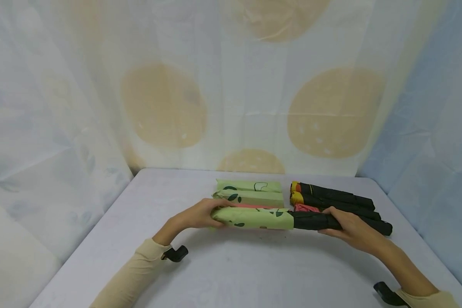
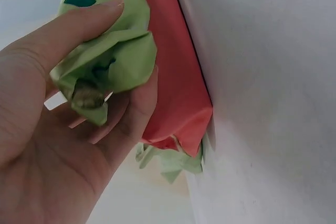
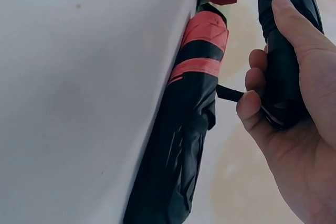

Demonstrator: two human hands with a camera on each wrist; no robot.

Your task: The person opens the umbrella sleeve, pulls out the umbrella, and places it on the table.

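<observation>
1. Near the middle of the tabletop (image 1: 231, 273), toward its far edge, the person holds a folded umbrella with a green leaf-print canopy (image 1: 254, 217) and a black handle end, kept level and lengthwise, parallel to the far edge.
2. The left hand (image 1: 196, 216) grasps the green tip end, thumb on top and fingers curled beneath, as the left wrist view shows; the right hand (image 1: 350, 229) is wrapped round the black handle end (image 3: 281, 51), thumb along its side.
3. Behind the held umbrella lie more green folded umbrellas (image 1: 250, 192) in a row, and to their right a row of black folded umbrellas (image 1: 331, 199) with orange and yellow tips, all near the far edge.
4. A red folded umbrella (image 2: 178, 77) lies on the tabletop just beside the held one, touching or nearly so.
5. To handle this well, both hands should keep the umbrella level, so neither end dips and snags its neighbours.
6. The grip on the fabric end looks soft; the canopy may slide under the fingers, so the firmer hold should be at the handle.
7. If it is set down, it should lie parallel to the rows, with fingers slipped out sideways rather than dragged across the red one.
8. The loose black strap (image 3: 231, 94) near the right fingers could catch; it is best kept clear.
</observation>
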